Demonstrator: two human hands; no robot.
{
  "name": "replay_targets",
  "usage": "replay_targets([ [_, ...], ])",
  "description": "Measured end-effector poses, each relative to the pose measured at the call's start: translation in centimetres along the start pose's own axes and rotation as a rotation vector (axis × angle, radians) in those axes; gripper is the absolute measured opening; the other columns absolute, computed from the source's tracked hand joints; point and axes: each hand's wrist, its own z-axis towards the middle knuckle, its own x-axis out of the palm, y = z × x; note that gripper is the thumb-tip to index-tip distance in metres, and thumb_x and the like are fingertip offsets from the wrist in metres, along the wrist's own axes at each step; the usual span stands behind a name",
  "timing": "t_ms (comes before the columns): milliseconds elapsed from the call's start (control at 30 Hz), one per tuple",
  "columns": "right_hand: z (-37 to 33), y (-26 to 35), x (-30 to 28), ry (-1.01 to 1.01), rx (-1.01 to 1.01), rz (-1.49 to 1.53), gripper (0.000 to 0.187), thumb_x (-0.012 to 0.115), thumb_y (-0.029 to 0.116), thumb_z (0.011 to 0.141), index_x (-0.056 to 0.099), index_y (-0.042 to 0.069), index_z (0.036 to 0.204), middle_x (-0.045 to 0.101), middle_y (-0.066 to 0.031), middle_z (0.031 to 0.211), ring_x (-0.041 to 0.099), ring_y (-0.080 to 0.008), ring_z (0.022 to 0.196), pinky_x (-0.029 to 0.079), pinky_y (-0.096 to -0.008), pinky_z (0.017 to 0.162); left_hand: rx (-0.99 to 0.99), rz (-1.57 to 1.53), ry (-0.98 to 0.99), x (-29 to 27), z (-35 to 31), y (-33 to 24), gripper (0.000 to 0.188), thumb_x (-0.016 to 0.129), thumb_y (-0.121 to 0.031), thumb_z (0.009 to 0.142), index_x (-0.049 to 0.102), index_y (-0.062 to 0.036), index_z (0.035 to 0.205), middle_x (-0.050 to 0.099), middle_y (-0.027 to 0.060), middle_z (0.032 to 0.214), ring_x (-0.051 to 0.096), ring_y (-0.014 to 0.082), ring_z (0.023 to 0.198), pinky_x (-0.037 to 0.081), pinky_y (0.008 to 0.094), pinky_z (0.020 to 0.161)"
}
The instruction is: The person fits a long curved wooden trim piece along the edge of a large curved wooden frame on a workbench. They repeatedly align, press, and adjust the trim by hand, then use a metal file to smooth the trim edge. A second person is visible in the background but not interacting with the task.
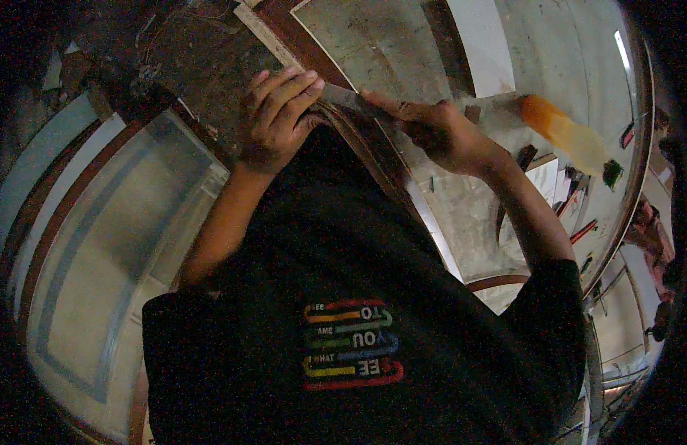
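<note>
An orange-handled brush (564, 133) is laid near the right edge of the workbench (388, 44), with small tools (580, 231) scattered below it.

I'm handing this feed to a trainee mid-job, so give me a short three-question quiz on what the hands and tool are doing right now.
1. True or false: the left hand lies with its fingers spread over the dark brown frame strip.
2. Which hand grips the flat grey metal blade? A) left B) right C) neither
3. Fill in: the orange bottle lies on the grey work surface, on the person's ____ side.

Key
1. True; the fingers rest on the strip beside the blade's tip.
2. B; the right hand closes around the blade's near end.
3. Right; it lies beyond the right hand, untouched.
</note>
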Motion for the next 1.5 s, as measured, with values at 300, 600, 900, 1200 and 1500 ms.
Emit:
replay_targets([
  [300,-1.4,-1.3,-0.2,0.091,-0.062,-0.043,0.055,0.055,-0.008,0.096,0.052,0.007,0.149,0.055,-0.0148,0.149,0.069,-0.022,0.115,0.051,-0.0362,0.097,0.001,0.045,-0.011,0.1,-0.2,-1.7,0.03,0.078,-0.016,0.081,0.072,-0.0147,0.11,0.067,0.0002,0.123,0.059,0.0256,0.117,0.046,0.0452,0.104],
  [600,-1.5,-1.6,0.7,0.165,0.017,-0.077,0.056,0.051,-0.005,0.098,0.049,0.009,0.153,0.056,-0.0155,0.15,0.069,-0.0229,0.114,0.051,-0.0352,0.095,-0.04,-0.019,-0.128,0.3,-0.9,-2.2,0.041,0.081,-0.015,0.077,0.073,-0.0185,0.118,0.067,-0.0031,0.128,0.056,0.0194,0.126,0.037,0.0439,0.113],
  [900,-2.6,-2.1,0.8,0.019,-0.202,-0.091,0.063,0.051,-0.009,0.095,0.05,0.014,0.154,0.074,-0.0132,0.122,0.052,-0.0151,0.062,0.05,-0.0316,0.068,0.006,-0.049,-0.193,0.7,-1.0,-3.7,0.053,0.082,-0.01,0.072,0.071,-0.0185,0.122,0.065,-0.0042,0.129,0.055,0.0204,0.126,0.038,0.047,0.112],
  [1200,-3.6,-1.9,0.5,0.097,0.006,-0.096,0.058,0.056,-0.005,0.098,0.052,0.015,0.152,0.074,-0.0151,0.122,0.06,-0.0169,0.082,0.051,-0.0323,0.084,-0.034,0.023,-0.151,1.8,-2.5,-4.5,0.038,0.078,-0.027,0.08,0.071,-0.0148,0.116,0.066,0.0,0.133,0.057,0.0264,0.128,0.041,0.0522,0.113],
  [1500,-4.2,-4.0,-0.4,0.157,-0.046,-0.243,0.062,0.059,-0.01,0.094,0.052,0.012,0.151,0.072,-0.0206,0.118,0.069,-0.0149,0.098,0.051,-0.0306,0.083,-0.073,0.001,-0.172,2.0,-3.0,-5.4,0.035,0.078,-0.018,0.078,0.071,-0.0179,0.112,0.07,-0.0017,0.119,0.061,0.0225,0.118,0.041,0.0487,0.11],
])
